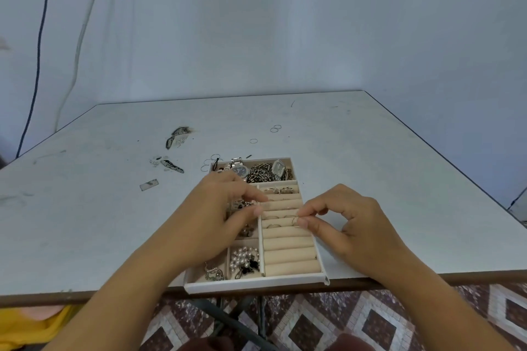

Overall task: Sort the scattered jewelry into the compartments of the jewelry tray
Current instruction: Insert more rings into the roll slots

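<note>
Right hand (pixel 350 225) pinches a thin ring (pixel 295 220) above the ring rolls (pixel 288 253) of the jewelry tray (pixel 256 286), which sits at the surface's (pixel 370 165) near edge. Left hand (pixel 211 214) hovers over the left compartments, fingers loosely extended.

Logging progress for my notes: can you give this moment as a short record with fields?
Tray: jewelry tray at the near edge of the table
Right hand: fingers pinch a thin ring above the ring rolls
Left hand: over the left compartments, grip unclear
Unsorted: loose rings on the table beyond the tray
Far compartment: watches, chain
</note>
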Available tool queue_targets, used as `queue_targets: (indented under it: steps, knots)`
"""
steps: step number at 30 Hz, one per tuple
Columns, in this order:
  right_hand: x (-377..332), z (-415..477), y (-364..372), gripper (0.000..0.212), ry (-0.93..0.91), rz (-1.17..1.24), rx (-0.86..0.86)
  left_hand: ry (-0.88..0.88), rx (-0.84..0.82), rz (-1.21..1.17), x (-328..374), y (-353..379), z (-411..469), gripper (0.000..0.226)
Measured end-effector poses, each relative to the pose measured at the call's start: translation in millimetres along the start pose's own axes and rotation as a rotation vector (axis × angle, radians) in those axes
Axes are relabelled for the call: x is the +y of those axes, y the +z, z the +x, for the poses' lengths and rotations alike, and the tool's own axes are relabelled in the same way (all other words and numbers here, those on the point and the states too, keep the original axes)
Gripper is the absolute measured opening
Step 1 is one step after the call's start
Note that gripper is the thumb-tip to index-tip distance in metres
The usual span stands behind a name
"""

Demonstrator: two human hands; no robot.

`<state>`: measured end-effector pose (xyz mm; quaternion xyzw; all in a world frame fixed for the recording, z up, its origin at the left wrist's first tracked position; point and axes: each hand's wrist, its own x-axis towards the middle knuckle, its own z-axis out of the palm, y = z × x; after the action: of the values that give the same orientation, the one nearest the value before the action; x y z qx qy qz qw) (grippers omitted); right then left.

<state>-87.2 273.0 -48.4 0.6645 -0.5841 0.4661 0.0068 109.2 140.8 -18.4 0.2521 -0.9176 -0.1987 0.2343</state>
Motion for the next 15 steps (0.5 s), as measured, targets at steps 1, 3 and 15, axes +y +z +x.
queue_targets:
  steps: [1, 3, 15]
  knots:
    - [-1.9, 1.3, 0.5, 0.012, 0.0, 0.004, -0.03, -0.011, 0.013, 0.003, -3.7, -1.6, -3.4, 0.017]
    - [-6.5, 5.0, 1.9, 0.011, 0.001, 0.001, -0.092, -0.025, 0.028, 0.01, -10.4, -2.2, -9.5, 0.02]
    - [-21.3, 22.8, 11.0, 0.008, 0.003, -0.084, -0.326, -0.025, 0.076, -0.024, -20.0, 1.5, -22.9, 0.021]
